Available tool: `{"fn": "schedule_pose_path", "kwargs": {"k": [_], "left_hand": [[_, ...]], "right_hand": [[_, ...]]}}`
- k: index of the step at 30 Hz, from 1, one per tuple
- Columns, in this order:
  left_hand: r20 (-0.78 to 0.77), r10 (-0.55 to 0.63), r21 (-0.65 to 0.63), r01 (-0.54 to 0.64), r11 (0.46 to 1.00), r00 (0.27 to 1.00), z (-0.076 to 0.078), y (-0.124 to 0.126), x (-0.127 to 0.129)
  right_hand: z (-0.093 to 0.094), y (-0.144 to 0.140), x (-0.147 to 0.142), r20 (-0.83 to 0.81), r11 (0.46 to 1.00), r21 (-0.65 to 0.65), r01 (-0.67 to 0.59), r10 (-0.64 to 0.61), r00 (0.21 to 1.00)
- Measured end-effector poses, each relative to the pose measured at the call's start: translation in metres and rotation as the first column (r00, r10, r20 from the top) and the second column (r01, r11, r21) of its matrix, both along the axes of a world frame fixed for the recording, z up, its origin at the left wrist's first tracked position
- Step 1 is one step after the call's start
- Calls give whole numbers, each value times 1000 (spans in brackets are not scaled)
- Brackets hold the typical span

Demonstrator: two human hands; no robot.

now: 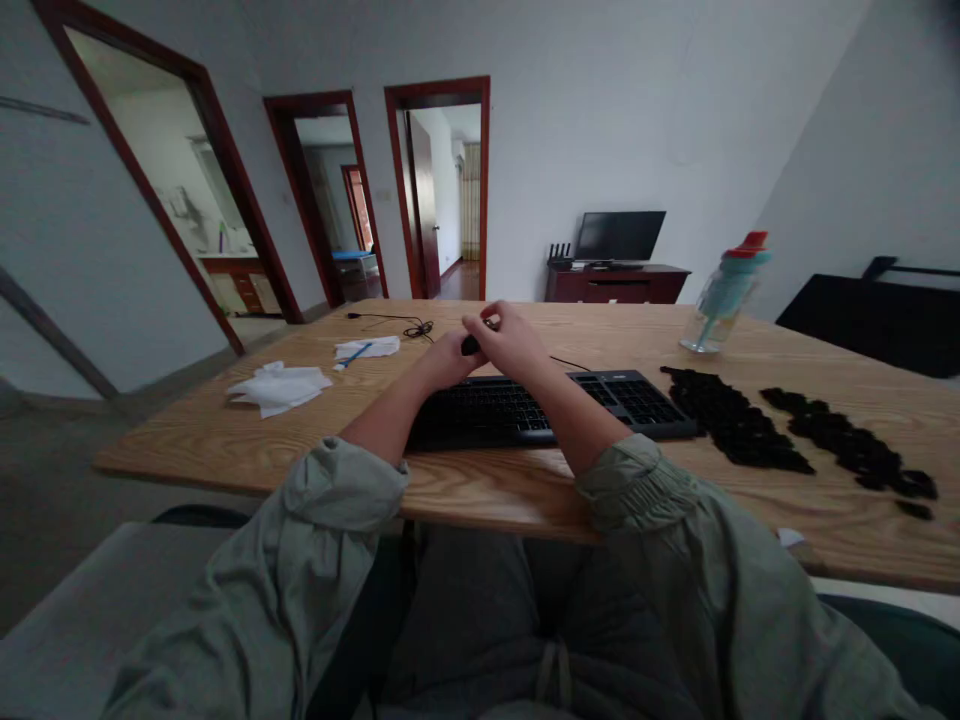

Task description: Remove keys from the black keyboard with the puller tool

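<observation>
Grey-green sleeves fill the bottom of the view, pushed up to the elbows, both forearms bare and running forward over the near edge of the wooden table. Seated posture, lap below.

Both forearms converge above the black keyboard, wrists lifted clear of the keys. Left hand and right hand meet just past the keyboard's far edge, fingers curled narrow around a small black object pinched between them (likely a keycap, though too small to tell for certain). Right hand sits on top, knuckles toward the camera; left supports from below and the side.

Step in hand, as a judgement: fine work on that small piece, held up off the table rather than resting on it. Whatever follows calls for a steady two-handed pinch and a small, precise movement, since the piece is tiny and would be easy to drop among the keys.

Surroundings:
- two rows of small black pieces laid out on the table right of the keyboard, well apart from the hands
- clear bottle with a red cap beyond them
- white tissues and a black cable to the left
- dark screen on a cabinet at the far wall
</observation>
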State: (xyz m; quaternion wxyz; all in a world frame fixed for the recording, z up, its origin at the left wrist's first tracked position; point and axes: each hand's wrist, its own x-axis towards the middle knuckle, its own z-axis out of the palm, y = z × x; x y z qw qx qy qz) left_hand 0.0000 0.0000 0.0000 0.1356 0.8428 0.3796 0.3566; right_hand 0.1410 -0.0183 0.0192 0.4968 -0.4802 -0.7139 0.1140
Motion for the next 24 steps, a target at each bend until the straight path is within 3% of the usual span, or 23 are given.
{"fn": "schedule_pose_path", "kwargs": {"k": [4, 7, 11, 16, 20, 24], "left_hand": [[-67, -70, -48, 66, 997, 995, -3, 3, -12], [-110, -68, -158, 50, 986, 992, -4, 10, -29], [-71, -27, -294, 5, 956, 997, -10, 22, -49], [-250, 105, -236, -165, 958, 963, -24, 30, -56], [-314, 53, -211, -124, 970, 948, -29, 29, -50], [-373, 49, -258, -155, 954, 926, -29, 29, -45]], "right_hand": [[-18, 1, 1, 24, 984, 83, -159, 157, 987], [-21, -2, 15, -50, 991, 120, -61, 68, 996], [-27, 5, 36, -125, 996, 62, 58, -50, 991], [-37, 13, 50, -203, 997, -14, 78, -80, 976], [-38, 14, 52, -311, 988, 88, 123, -90, 946], [-38, 15, 50, -409, 985, 149, 85, -17, 912]]}}
